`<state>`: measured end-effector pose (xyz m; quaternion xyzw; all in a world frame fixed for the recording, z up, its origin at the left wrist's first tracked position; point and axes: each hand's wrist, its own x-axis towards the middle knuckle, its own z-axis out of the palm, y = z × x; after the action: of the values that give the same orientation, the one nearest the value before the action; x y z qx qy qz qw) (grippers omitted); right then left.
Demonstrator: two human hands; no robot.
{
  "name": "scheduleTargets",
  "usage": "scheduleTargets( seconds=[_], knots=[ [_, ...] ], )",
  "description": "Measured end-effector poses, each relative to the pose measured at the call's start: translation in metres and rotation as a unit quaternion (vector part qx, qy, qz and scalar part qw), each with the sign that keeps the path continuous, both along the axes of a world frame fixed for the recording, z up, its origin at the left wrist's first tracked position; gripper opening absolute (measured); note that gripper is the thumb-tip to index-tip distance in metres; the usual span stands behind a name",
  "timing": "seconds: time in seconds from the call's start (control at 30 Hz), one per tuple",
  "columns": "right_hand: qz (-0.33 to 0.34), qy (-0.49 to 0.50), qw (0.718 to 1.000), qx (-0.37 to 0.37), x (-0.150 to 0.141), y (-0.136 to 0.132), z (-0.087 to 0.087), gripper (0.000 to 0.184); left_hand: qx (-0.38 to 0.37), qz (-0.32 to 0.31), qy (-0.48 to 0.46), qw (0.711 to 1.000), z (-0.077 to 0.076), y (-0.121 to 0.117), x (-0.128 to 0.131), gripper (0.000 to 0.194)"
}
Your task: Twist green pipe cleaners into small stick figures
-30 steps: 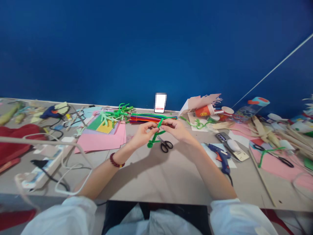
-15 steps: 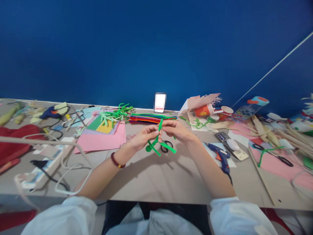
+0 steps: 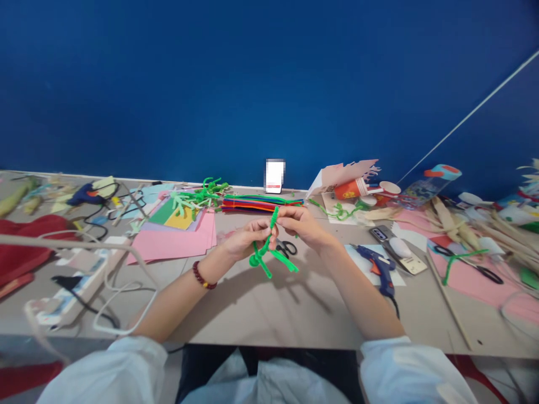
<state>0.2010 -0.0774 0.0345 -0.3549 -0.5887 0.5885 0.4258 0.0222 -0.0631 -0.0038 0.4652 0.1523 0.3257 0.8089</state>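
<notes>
Both hands hold a bright green pipe-cleaner figure over the tabletop, pinching its upright stem between thumbs and fingers. It has a coiled knob and arms hanging below my hands. My left hand grips it from the left, and my right hand from the right. Black-handled scissors lie on the table just under my right hand, partly hidden by the figure. A beaded dark red bracelet circles my left wrist.
Pink and coloured paper sheets lie left of my hands, with green pipe-cleaner pieces and a multicoloured pipe-cleaner bundle beyond. A blue glue gun lies right. A power strip and cables sit left.
The green figure has turned, and its arms now spread lower and to the right, over the scissors. Both hands keep hold of it, with only small shifts in position.
</notes>
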Motion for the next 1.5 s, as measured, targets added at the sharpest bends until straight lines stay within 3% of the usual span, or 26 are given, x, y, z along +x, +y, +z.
scheduleTargets(
  seconds=[0.2,0.27,0.37,0.47,0.53,0.63,0.73,0.83,1.0,1.23,1.37,1.5],
  knots=[
    [0.067,0.020,0.998,-0.006,-0.004,0.002,-0.007,0.025,0.014,-0.002,0.008,1.000,-0.002,-0.002,0.000,0.026],
    [0.049,0.024,0.998,-0.019,-0.005,0.003,-0.008,0.025,0.031,0.025,0.031,0.999,-0.001,0.000,0.000,0.025],
    [-0.042,0.015,0.999,0.001,-0.007,0.004,-0.009,0.023,0.082,0.113,0.090,0.986,0.002,0.005,0.000,0.027],
    [-0.157,-0.022,0.985,0.073,-0.012,0.004,-0.010,0.019,0.148,0.221,0.157,0.951,0.004,0.010,0.001,0.030],
    [-0.211,-0.033,0.972,0.093,-0.017,0.004,-0.013,0.017,0.205,0.293,0.200,0.912,0.003,0.011,0.003,0.026],
    [-0.243,-0.020,0.968,0.066,-0.025,0.003,-0.020,0.019,0.277,0.372,0.225,0.857,0.000,0.010,0.005,0.016],
    [-0.241,0.002,0.970,0.030,-0.029,0.003,-0.024,0.023,0.275,0.404,0.197,0.850,-0.005,0.009,0.008,0.011],
    [-0.216,0.028,0.976,0.008,-0.027,0.005,-0.024,0.027,0.211,0.377,0.156,0.888,-0.008,0.008,0.009,0.014],
    [-0.128,0.039,0.991,-0.018,-0.017,0.011,-0.023,0.034,0.074,0.264,0.084,0.958,-0.005,0.008,0.007,0.019],
    [0.010,0.059,0.997,-0.038,-0.011,0.012,-0.023,0.034,0.037,0.122,0.008,0.992,-0.013,0.010,0.005,0.025],
    [0.010,0.055,0.998,-0.042,-0.012,0.006,-0.017,0.035,0.042,0.085,0.025,0.995,-0.009,0.009,0.003,0.025],
    [-0.083,0.040,0.995,-0.023,-0.016,0.004,-0.013,0.032,0.013,0.099,0.042,0.994,0.002,0.011,0.001,0.032]
  ],
)
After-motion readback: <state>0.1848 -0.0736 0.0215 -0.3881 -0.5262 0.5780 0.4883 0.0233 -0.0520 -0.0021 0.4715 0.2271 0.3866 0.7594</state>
